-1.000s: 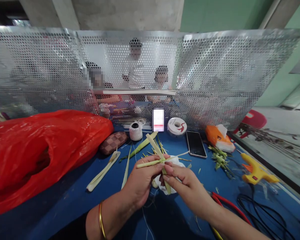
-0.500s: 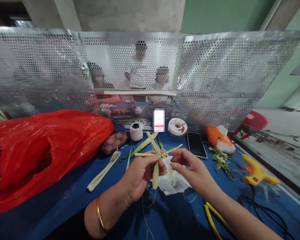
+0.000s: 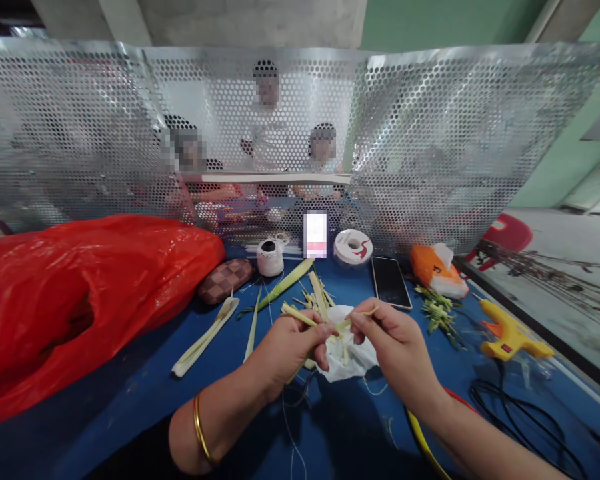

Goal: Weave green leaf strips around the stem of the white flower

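My left hand (image 3: 293, 343) is closed, thumb against fingers, on pale yellow-green leaf strips (image 3: 298, 313) that look like husk. One end sticks out to the left past the knuckles. My right hand (image 3: 397, 343) pinches a thin strip (image 3: 344, 325) that stretches across from the left fingers, its tip poking out above the right thumb. How the strips cross is hidden by my left fingers. Beneath both hands lies a crumpled white tissue (image 3: 350, 363) with pale scraps on it. Behind them are cut pieces (image 3: 320, 293) and a longer green leaf (image 3: 286, 283).
A red plastic bag (image 3: 145, 260) and a checkered pouch (image 3: 225, 281) lie left. Along the back stand a thread spool (image 3: 270, 260), a lit phone (image 3: 315, 230) and a ribbon roll (image 3: 353, 248). Right are a dark phone (image 3: 391, 283), tissue pack (image 3: 437, 270) and yellow glue gun (image 3: 513, 330).
My right hand has closed on one strip's end, where its fingers were apart beside it before. The left hand has turned, and the strip hanging below it no longer shows.
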A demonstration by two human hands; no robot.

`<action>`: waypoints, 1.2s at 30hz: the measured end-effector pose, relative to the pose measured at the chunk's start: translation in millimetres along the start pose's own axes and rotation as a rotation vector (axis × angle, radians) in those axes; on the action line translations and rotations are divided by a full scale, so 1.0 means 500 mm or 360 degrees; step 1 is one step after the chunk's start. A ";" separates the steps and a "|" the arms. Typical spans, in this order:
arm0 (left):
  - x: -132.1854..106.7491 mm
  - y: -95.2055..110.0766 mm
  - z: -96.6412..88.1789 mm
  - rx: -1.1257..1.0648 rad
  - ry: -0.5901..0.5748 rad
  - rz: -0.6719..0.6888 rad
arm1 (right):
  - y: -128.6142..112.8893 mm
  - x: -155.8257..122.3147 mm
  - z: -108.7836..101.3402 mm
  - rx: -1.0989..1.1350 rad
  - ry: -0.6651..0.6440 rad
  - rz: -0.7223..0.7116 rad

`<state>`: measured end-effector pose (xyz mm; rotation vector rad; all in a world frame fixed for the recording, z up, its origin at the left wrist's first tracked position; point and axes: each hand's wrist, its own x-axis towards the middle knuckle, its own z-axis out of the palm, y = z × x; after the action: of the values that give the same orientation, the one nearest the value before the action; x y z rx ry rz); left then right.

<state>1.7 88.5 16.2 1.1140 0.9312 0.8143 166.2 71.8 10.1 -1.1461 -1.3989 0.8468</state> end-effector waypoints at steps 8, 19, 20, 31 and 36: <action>-0.004 -0.004 -0.002 -0.0023 -0.0111 -0.0116 | 0.001 0.050 -0.041 0.0557 -0.0209 0.0452; -0.009 -0.019 0.014 0.0071 -0.0323 -0.0224 | 0.014 0.022 0.003 0.0533 -0.0418 0.0501; -0.010 -0.019 0.013 0.0073 -0.0344 -0.0239 | 0.011 0.019 0.005 0.0526 -0.0391 0.0473; -0.018 -0.019 0.002 -0.0279 -0.0800 -0.0457 | 0.026 0.053 -0.042 0.1086 -0.1070 0.0741; -0.015 -0.006 -0.004 -0.0127 -0.0782 -0.0387 | 0.050 0.067 -0.049 0.1298 -0.0870 0.0837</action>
<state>-3.1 81.8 14.4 1.0416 0.5976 0.3492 196.5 108.2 0.5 -0.6421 -0.9641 1.9964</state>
